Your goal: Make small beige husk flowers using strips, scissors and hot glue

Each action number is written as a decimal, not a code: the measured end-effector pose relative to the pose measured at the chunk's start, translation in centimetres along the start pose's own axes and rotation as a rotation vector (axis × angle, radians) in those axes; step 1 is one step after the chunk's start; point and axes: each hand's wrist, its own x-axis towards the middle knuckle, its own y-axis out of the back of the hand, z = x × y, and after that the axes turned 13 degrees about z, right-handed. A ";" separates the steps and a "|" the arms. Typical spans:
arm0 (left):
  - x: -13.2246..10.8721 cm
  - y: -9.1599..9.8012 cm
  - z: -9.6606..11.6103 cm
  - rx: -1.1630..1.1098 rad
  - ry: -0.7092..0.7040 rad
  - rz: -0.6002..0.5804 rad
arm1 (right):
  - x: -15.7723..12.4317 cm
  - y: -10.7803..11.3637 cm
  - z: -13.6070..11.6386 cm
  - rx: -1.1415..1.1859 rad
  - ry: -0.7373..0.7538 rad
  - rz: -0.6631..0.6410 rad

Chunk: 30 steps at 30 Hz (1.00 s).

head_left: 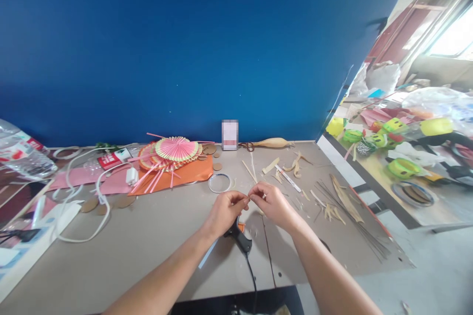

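My left hand (226, 210) and my right hand (271, 203) meet above the middle of the table, fingertips pinched together on a small pale strip I cannot make out clearly. Under my left wrist lies a black glue gun (240, 238) with its cord running off the near edge. Just beyond the hands sits a clear tape ring (219, 182). Loose pale husk strips (271, 165) lie scattered behind and to the right of my right hand.
Pink pleated paper fans (173, 150) rest on orange paper (192, 171) at the back left, with a white cable and adapter (131, 175). Thin dark wires (354, 221) and husk leaves lie at right. A blue board (185, 49) walls the back. A cluttered neighbouring table (391, 157) stands at right.
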 end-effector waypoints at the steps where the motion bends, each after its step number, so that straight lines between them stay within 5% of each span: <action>1: 0.0 0.0 0.0 0.005 -0.003 -0.001 | 0.0 -0.1 0.0 0.009 -0.010 0.001; 8: 0.3 0.2 -0.7 0.034 -0.016 0.013 | -0.2 -0.4 0.6 -0.027 -0.034 0.056; 14: 0.9 0.8 -1.1 0.078 -0.115 0.175 | -0.1 -0.3 1.1 -0.100 0.017 0.106; 24: 0.6 -1.1 -1.4 0.148 -0.193 0.136 | -0.6 -0.4 -0.1 -0.156 0.047 0.077; 30: 0.0 -0.7 -1.4 0.358 -0.490 0.156 | -0.8 -0.5 0.1 -0.156 0.014 0.082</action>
